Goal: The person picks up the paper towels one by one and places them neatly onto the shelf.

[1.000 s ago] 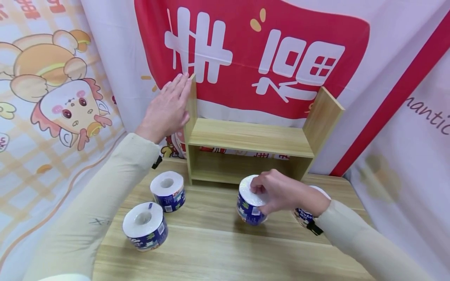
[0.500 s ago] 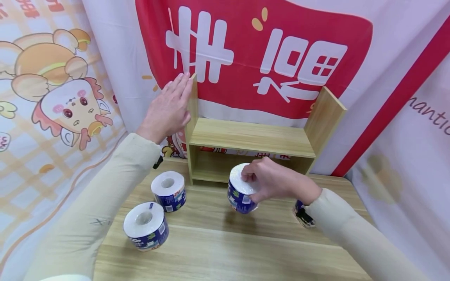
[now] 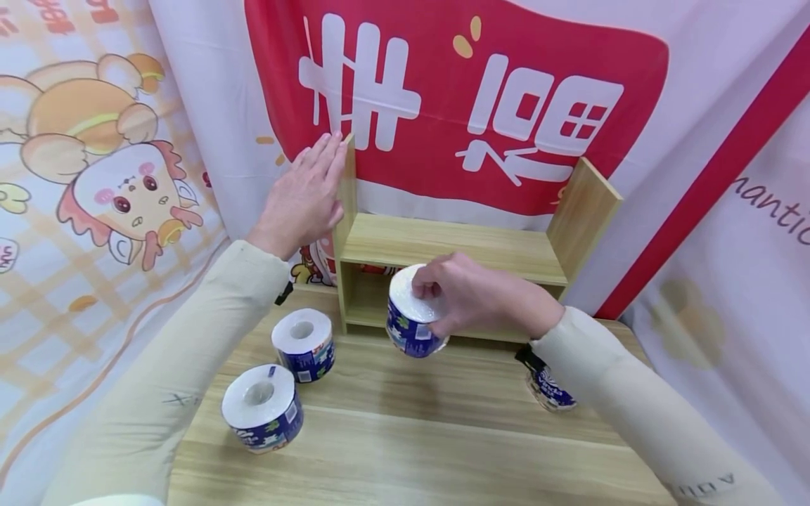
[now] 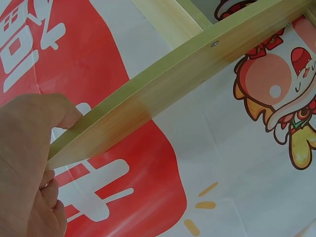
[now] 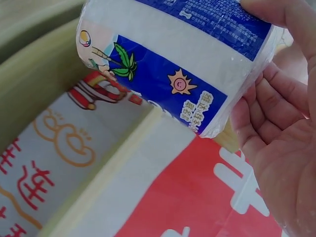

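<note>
My right hand [image 3: 471, 292] grips a toilet paper roll [image 3: 405, 327] in blue printed wrapping, fingers at its white top and thumb on its side. Held slightly tilted above the table, the roll overlaps the lower compartment of the small wooden shelf [image 3: 443, 242] in the head view. Its palm-tree and sun print shows in the right wrist view, where the wrapped roll [image 5: 163, 59] lies against the fingers. At the shelf's upper left, my left hand [image 3: 304, 190] holds the top end of the side panel [image 4: 133, 111], thumb on one face and fingers on the other.
Two more wrapped rolls stand on the table's left, a rear roll [image 3: 311, 360] and a front roll [image 3: 275, 425]. Another roll [image 3: 550, 390] stands at the right, partly hidden by my right sleeve [image 3: 620, 386]. A printed red and white cloth [image 3: 430, 169] hangs behind the shelf.
My right hand has lifted the gripped roll from near the table, up and to the left toward the shelf. My left hand stays at the panel.
</note>
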A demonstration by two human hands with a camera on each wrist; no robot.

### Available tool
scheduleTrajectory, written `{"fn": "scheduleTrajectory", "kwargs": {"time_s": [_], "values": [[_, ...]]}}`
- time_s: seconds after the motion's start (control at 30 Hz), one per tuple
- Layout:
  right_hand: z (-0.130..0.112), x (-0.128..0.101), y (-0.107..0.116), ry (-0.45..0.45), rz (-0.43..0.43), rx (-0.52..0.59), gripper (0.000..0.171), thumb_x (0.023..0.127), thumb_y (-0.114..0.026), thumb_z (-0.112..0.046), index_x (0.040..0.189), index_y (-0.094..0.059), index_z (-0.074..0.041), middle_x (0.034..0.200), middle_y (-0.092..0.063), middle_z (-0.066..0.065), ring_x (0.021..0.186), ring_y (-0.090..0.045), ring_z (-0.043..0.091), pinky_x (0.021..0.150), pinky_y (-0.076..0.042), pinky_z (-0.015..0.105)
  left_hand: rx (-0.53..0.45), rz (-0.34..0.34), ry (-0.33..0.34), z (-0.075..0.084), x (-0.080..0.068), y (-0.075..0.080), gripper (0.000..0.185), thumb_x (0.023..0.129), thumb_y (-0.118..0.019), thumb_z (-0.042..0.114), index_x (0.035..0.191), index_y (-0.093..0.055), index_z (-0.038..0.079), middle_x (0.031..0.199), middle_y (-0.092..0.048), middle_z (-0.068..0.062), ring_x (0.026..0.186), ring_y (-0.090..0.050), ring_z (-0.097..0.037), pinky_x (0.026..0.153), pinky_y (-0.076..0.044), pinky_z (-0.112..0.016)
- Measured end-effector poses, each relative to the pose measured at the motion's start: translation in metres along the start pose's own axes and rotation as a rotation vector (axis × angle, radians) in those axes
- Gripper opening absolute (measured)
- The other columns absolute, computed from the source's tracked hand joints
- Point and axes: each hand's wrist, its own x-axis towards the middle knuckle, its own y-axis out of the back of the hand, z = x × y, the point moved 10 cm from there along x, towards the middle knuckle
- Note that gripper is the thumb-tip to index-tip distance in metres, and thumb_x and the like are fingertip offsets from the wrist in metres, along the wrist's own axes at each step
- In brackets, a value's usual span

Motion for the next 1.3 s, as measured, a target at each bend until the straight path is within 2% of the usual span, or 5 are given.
{"fn": "scheduleTrajectory", "kwargs": {"time_s": [0.23,0.47,0.73,1.3], "values": [[-0.011,0.019,0.022,0.046,0.032,0.002,0.04,0.079,-0.09,-0.025,0.112,-0.073,-0.009,0.102,-0.075,0.001,0.092,-0.066,0.015,0.081,-0.062,0.024,0.025,0.021,-0.002,0.001,-0.002,0.002,0.092,0.099,-0.064,0.023,0.169,-0.01,0.0,0.178,-0.011,-0.019,0.166,-0.013,-0.037,0.134,-0.021,-0.049],[-0.016,0.036,0.036,0.053,0.03,-0.026,0.041,0.081,-0.09,-0.028,0.113,-0.073,-0.009,0.104,-0.075,0.002,0.093,-0.066,0.015,0.083,-0.062,0.026,0.048,0.011,-0.005,0.003,-0.001,0.001,0.09,0.099,-0.062,0.024,0.168,-0.009,-0.001,0.178,-0.011,-0.02,0.166,-0.012,-0.037,0.134,-0.021,-0.049],[-0.013,0.056,0.058,0.012,0.071,-0.043,0.038,0.081,-0.089,-0.027,0.112,-0.074,-0.011,0.103,-0.075,0.001,0.094,-0.066,0.016,0.083,-0.062,0.027,0.053,0.025,-0.008,0.002,-0.001,0.003,0.09,0.1,-0.062,0.023,0.168,-0.009,-0.001,0.178,-0.012,-0.021,0.166,-0.013,-0.037,0.134,-0.02,-0.05],[0.008,0.095,0.072,-0.07,0.11,-0.054,0.033,0.085,-0.088,-0.029,0.108,-0.072,-0.012,0.099,-0.073,0.003,0.092,-0.065,0.018,0.082,-0.062,0.028,0.05,0.029,0.0,0.003,-0.002,0.003,0.089,0.1,-0.063,0.024,0.168,-0.011,-0.001,0.178,-0.014,-0.02,0.166,-0.013,-0.037,0.134,-0.021,-0.05]]}}
